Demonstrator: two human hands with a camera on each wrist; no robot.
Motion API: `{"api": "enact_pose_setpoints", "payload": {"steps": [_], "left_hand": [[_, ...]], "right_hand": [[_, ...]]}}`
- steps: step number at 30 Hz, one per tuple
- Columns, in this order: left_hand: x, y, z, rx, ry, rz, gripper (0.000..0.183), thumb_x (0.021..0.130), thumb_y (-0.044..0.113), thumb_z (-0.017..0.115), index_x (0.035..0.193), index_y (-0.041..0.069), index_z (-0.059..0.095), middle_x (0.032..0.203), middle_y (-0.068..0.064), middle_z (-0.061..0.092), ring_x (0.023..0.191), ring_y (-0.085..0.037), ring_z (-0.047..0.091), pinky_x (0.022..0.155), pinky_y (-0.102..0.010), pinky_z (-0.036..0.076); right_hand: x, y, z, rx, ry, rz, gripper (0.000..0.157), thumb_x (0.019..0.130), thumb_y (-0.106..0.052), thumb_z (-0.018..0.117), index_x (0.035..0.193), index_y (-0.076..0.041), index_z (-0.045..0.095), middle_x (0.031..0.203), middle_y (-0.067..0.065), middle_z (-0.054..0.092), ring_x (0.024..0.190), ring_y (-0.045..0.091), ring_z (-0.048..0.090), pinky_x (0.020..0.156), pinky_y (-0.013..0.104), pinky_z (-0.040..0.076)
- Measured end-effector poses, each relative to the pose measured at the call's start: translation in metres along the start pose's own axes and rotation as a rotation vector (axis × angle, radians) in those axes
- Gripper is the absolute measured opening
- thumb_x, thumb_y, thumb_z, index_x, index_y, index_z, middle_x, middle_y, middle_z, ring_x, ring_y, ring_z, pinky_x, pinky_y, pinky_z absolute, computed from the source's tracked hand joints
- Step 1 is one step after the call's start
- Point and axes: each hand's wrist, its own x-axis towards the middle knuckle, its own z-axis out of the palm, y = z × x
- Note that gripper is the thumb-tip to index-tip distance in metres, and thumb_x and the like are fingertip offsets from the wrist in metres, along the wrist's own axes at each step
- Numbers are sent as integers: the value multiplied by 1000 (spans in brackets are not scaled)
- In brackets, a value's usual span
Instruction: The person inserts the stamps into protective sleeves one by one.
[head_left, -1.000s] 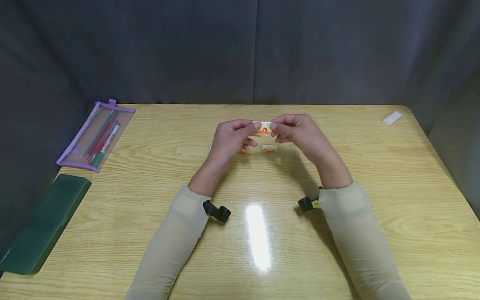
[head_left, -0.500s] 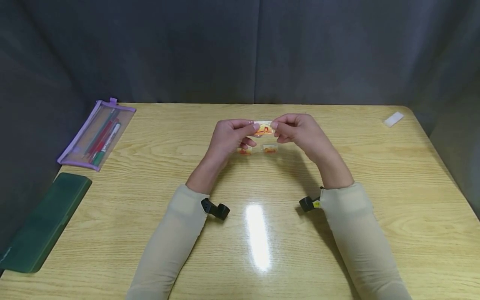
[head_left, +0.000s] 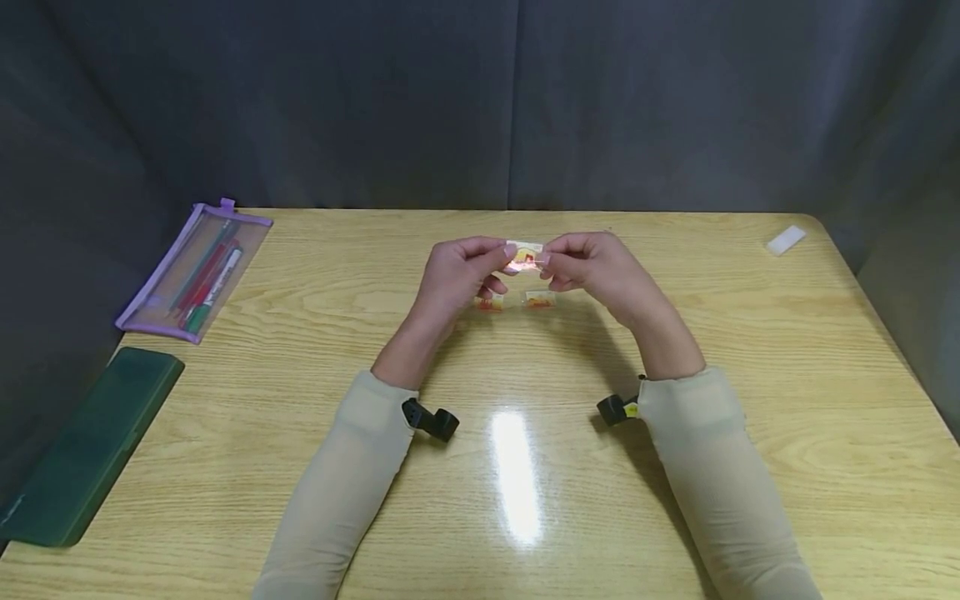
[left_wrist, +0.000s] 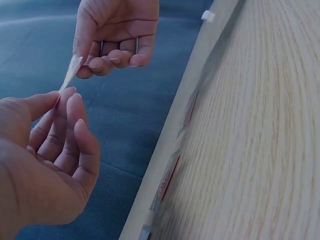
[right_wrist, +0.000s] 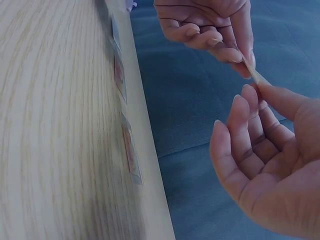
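Held up above the far middle of the table, a small flat clear-edged packet (head_left: 525, 252) bears a yellow, orange and red print. My left hand (head_left: 452, 279) pinches its left end between thumb and finger. At the other end, the thumb and finger of my right hand (head_left: 603, 271) pinch it. From the side, the left wrist view shows the packet (left_wrist: 70, 73) as a thin strip between both hands. Below it, a similar packet (head_left: 539, 298) lies flat on the table, with another packet (head_left: 490, 305) partly hidden by my left hand.
A purple-edged mesh pouch (head_left: 197, 275) with pens lies at the table's far left. In front of it is a dark green case (head_left: 93, 446). A white block (head_left: 786, 240) rests near the far right corner. Dark curtains hang behind the table (head_left: 375, 500).
Both hands keep hold of the packet in nearly the same place. Its face has tilted slightly and now catches a bright glare. My right hand has dipped a little.
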Motion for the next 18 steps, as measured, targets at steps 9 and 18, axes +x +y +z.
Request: {"api": "enact_pose_setpoints", "payload": {"steps": [9, 18], "left_hand": [[-1, -1, 2, 5, 1, 19, 29, 98, 30, 69, 118, 9, 76, 80, -4, 73, 57, -11, 63, 57, -22, 53], [-2, 1, 2, 4, -4, 28, 27, 97, 26, 71, 114, 6, 77, 75, -1, 71, 56, -10, 62, 58, -23, 55]], "right_hand": [[-1, -2, 1, -16, -11, 13, 31, 105, -21, 56, 118, 5, 66, 92, 3, 68, 81, 13, 67, 79, 24, 58], [-2, -1, 0, -29, -39, -4, 28, 103, -21, 61, 112, 5, 65, 88, 1, 65, 82, 12, 66, 81, 25, 58]]}}
